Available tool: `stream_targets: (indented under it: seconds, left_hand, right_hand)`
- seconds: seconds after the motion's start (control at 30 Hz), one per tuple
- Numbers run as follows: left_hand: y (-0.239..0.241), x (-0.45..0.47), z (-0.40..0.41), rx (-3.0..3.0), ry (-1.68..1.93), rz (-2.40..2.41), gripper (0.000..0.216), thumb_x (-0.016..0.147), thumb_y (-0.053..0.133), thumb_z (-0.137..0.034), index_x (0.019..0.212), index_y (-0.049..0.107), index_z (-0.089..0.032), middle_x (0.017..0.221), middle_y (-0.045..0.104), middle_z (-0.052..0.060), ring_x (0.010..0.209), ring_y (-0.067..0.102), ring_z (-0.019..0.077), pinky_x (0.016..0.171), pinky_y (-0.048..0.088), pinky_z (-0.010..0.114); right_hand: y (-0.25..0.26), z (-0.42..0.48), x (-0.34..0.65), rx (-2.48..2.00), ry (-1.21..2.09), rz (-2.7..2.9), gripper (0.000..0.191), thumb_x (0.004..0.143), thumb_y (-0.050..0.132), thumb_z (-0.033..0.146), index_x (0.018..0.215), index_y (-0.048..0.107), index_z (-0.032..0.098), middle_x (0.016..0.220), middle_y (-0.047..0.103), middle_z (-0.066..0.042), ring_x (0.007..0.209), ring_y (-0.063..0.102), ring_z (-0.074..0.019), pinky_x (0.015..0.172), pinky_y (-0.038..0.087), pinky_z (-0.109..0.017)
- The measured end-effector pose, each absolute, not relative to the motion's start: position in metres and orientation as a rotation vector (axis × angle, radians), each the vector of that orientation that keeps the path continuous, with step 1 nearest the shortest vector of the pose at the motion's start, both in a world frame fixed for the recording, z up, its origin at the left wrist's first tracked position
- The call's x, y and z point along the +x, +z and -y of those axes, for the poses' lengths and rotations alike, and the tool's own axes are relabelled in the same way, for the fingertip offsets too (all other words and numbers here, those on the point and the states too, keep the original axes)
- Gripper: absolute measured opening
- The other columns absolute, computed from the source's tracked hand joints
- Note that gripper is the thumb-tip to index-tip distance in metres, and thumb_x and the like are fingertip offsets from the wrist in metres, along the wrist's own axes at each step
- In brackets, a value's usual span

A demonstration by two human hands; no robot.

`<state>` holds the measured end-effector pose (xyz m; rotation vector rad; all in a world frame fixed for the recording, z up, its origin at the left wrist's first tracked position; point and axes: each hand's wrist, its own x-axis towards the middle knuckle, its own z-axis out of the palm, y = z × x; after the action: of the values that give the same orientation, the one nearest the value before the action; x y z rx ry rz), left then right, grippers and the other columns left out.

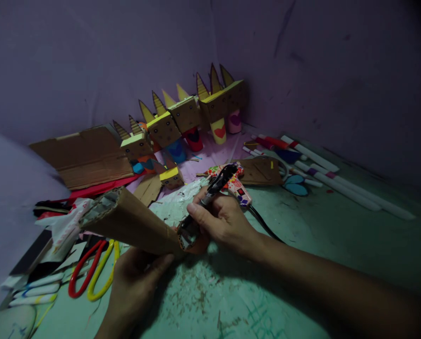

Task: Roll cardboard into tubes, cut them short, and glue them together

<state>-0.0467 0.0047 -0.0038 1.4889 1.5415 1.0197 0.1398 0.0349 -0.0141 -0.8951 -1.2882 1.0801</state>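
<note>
On the green floor [302, 263], left hand [134, 287] fingers pinch cardboard cone [132, 223]; right hand [224, 221] grips marker [215, 186] at its edge.

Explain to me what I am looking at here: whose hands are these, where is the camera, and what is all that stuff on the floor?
There is no machine here. The single picture comes from a camera worn on a person's head, looking forward and down at that person's own two bare hands.

The left hand holds a cardboard cone by its narrow end. The right hand grips a dark pen-like tool whose lower end touches the cone's tip; what kind of tool it is I cannot tell.

They work over a scuffed green surface. Just behind the right hand lies a patterned glue gun. Along the wall stands a row of cardboard box figures with pointed ears on coloured cups. To the left lie scissors with red and yellow handles, to the right several white glue sticks.
</note>
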Motion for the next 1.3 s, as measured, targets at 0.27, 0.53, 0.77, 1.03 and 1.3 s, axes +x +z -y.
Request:
stream_targets:
  seconds: [0.27, 0.53, 0.77, 1.03, 1.3]
  left_hand:
    - [-0.0038, -0.0429, -0.0033, 1.457, 1.063, -1.537, 0.021, 0.061, 0.076, -0.028, 0.080, 0.071, -0.020, 0.080, 0.076, 0.003, 0.073, 0.070, 0.0219, 0.068, 0.056, 0.029]
    - [-0.0023, -0.0478, -0.0094, 1.491, 0.995, -1.505, 0.023, 0.054, 0.079, -0.029, 0.072, 0.070, -0.017, 0.076, 0.076, 0.006, 0.070, 0.071, 0.0248, 0.063, 0.058, 0.029]
    - [-0.0021, -0.0509, -0.0105, 1.560, 0.953, -1.500, 0.020, 0.061, 0.076, -0.023, 0.080, 0.071, -0.021, 0.083, 0.076, 0.003, 0.075, 0.071, 0.0228, 0.066, 0.058, 0.027]
    - [-0.0017, -0.0492, -0.0096, 1.534, 0.967, -1.513, 0.023, 0.059, 0.077, -0.024, 0.081, 0.071, -0.021, 0.085, 0.076, 0.004, 0.077, 0.071, 0.0241, 0.068, 0.058, 0.028]
    - [-0.0007, -0.0469, -0.0091, 1.512, 0.999, -1.523, 0.022, 0.056, 0.078, -0.025, 0.075, 0.071, -0.019, 0.079, 0.076, 0.006, 0.072, 0.071, 0.0260, 0.066, 0.058, 0.032]
  right_hand:
    - [-0.0139, -0.0328, 0.1400, -0.923, 1.080, 1.320, 0.022, 0.081, 0.052, 0.037, 0.068, 0.049, 0.019, 0.060, 0.048, 0.002, 0.056, 0.047, -0.0126, 0.052, 0.038, -0.026]
    - [-0.0147, -0.0336, 0.1402, -0.946, 1.060, 1.324, 0.023, 0.081, 0.051, 0.038, 0.069, 0.049, 0.019, 0.060, 0.048, 0.002, 0.056, 0.047, -0.0123, 0.052, 0.037, -0.025]
    - [-0.0128, -0.0336, 0.1400, -0.918, 1.065, 1.290, 0.022, 0.080, 0.051, 0.038, 0.070, 0.049, 0.019, 0.062, 0.049, 0.002, 0.057, 0.047, -0.0124, 0.053, 0.038, -0.026]
    - [-0.0149, -0.0338, 0.1392, -0.914, 1.083, 1.278, 0.023, 0.081, 0.051, 0.039, 0.072, 0.050, 0.019, 0.062, 0.048, 0.002, 0.055, 0.047, -0.0117, 0.052, 0.039, -0.025]
    - [-0.0149, -0.0335, 0.1389, -0.901, 1.102, 1.264, 0.022, 0.081, 0.052, 0.039, 0.073, 0.050, 0.019, 0.063, 0.051, 0.001, 0.059, 0.051, -0.0133, 0.055, 0.041, -0.026]
